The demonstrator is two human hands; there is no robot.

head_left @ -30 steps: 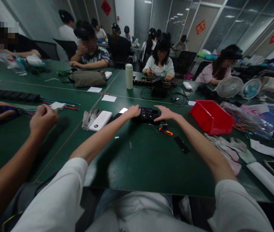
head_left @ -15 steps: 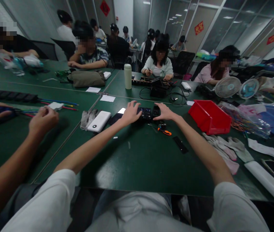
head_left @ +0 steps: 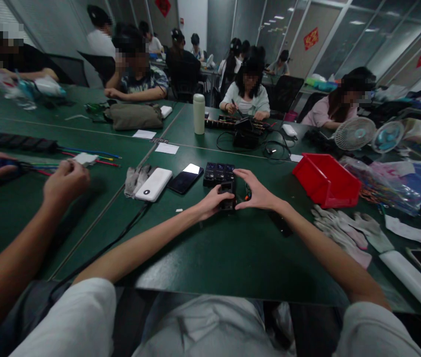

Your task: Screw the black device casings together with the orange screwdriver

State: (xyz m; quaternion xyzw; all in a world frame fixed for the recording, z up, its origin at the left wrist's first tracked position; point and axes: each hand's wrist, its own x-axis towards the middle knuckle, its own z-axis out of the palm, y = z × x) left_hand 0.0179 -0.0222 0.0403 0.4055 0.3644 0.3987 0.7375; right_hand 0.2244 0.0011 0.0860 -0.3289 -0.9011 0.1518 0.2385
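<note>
My left hand [head_left: 210, 202] grips a small black plastic housing [head_left: 227, 188] at its left side, with the thumb laid across it. To the right, my right hand [head_left: 257, 192] is curved with fingers and thumb apart, close to the housing; nothing shows in its grasp. Just beyond the housing lies a black block with several square sections [head_left: 219, 171]. An orange-handled tool [head_left: 248, 193] shows partly behind my right fingers. Under my right forearm lies a flat black strip [head_left: 280, 223], partly covered.
On the left are a phone [head_left: 186, 178], a white power bank [head_left: 154, 184] with a black cable and a grey glove [head_left: 136, 181]. A red bin [head_left: 327, 181], gloves [head_left: 340, 233] and fans stand right. A co-worker's hands [head_left: 65, 183] handle wires at far left.
My left hand has moved toward me from the sectioned block and now grips the housing, which has come nearer and leftward. My right hand has shifted slightly right and down. The phone is uncovered.
</note>
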